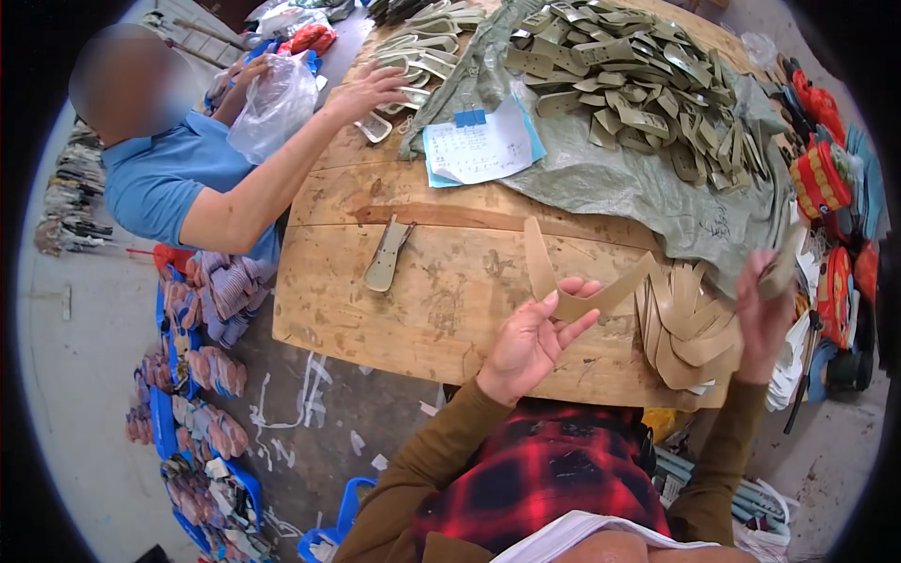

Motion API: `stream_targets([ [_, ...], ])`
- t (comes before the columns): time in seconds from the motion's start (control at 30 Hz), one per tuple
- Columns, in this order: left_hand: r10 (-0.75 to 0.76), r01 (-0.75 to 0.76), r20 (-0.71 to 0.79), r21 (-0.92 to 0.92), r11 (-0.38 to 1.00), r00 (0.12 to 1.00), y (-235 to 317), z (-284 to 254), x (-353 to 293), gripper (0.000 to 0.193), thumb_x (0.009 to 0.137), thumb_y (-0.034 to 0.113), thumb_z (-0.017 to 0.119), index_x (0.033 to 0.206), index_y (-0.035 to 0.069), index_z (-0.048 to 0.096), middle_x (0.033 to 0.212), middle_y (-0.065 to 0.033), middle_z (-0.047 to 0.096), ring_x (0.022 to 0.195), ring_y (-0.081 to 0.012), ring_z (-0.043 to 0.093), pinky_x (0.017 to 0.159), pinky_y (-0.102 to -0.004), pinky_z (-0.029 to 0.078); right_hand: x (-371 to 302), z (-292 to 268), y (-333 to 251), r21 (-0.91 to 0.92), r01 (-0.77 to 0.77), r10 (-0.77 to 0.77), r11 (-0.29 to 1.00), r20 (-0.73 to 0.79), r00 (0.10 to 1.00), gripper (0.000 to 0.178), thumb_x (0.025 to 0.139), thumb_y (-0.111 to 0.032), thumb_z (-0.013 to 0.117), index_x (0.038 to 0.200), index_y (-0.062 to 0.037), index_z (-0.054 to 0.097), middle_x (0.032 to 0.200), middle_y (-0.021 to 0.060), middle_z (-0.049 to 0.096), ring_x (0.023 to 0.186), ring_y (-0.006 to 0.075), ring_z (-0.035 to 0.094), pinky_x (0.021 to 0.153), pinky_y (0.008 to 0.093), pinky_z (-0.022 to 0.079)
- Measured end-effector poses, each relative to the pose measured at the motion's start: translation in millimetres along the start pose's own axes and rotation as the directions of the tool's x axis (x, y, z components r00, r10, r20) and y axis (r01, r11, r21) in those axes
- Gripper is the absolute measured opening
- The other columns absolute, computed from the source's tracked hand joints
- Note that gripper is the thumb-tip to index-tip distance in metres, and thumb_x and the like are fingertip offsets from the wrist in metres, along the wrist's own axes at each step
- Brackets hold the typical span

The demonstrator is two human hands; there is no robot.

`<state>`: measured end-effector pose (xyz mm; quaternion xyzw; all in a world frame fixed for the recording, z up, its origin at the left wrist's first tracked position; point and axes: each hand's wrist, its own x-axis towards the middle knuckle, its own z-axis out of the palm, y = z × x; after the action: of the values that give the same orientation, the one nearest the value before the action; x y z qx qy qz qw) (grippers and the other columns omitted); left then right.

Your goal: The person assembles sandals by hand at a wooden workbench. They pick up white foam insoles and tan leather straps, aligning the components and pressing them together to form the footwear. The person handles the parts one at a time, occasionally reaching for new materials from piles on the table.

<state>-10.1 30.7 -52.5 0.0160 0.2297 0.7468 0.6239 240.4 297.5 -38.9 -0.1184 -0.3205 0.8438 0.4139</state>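
My left hand [537,340] is closed on the bend of a tan V-shaped strip [615,289], its two arms spread upward above the table's near side. Out at the right edge, my right hand [762,314] is smeared by motion; an olive curved piece [783,268] shows at its fingers and seems held there. Between my hands and to the right lies a stack of similar tan V-shaped strips [690,352]. One olive piece with small holes [385,267] rests alone on the left part of the wooden table [450,281].
A big pile of olive curved pieces [648,84] sits on a grey-green woven sheet [648,202]. Clipped papers [479,150] lie beside it. Across on the left, a person in blue [174,178] holds a plastic bag [277,108] and reaches toward pale looped pieces [422,56]. Bundled gloves [221,291] fill the floor left.
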Motion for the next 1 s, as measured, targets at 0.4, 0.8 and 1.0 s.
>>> stream_targets([
  [0.4,-0.084,0.079,-0.048,-0.103,0.992,0.995,-11.6,4.5,-17.2,0.041,0.106,0.023,0.031,0.138,-0.003,0.038,0.143,-0.0192,0.042,0.133,-0.0271,0.043,0.116,-0.0395,0.036,-63.4,71.9,87.2,-0.288,-0.234,0.193,0.929,-0.164,0.967,0.033,0.091,-0.019,0.067,0.115,-0.0018,0.052,0.092,0.0121,0.064,0.061,0.0136,0.062,0.049,0.0243,0.05],
  [0.8,-0.125,0.116,-0.058,-0.136,0.984,0.99,-17.4,9.0,-16.7,0.042,0.106,0.025,0.033,0.138,-0.002,0.036,0.144,-0.0214,0.041,0.133,-0.0296,0.044,0.115,-0.0401,0.038,-74.4,69.4,92.0,-0.219,-0.302,0.266,0.928,-0.182,0.947,0.028,0.092,-0.01,0.061,0.116,0.0004,0.051,0.094,0.0115,0.067,0.068,0.0164,0.064,0.06,0.03,0.055],
  [1.0,-0.126,0.117,-0.053,-0.148,0.982,0.991,-17.4,9.6,-19.4,0.042,0.106,0.025,0.034,0.139,-0.001,0.036,0.145,-0.0219,0.04,0.133,-0.0299,0.043,0.115,-0.0409,0.037,-75.0,73.8,92.8,-0.211,-0.312,0.276,0.926,-0.184,0.943,0.028,0.093,-0.011,0.061,0.117,0.0004,0.051,0.095,0.0112,0.067,0.069,0.015,0.064,0.06,0.0302,0.055],
])
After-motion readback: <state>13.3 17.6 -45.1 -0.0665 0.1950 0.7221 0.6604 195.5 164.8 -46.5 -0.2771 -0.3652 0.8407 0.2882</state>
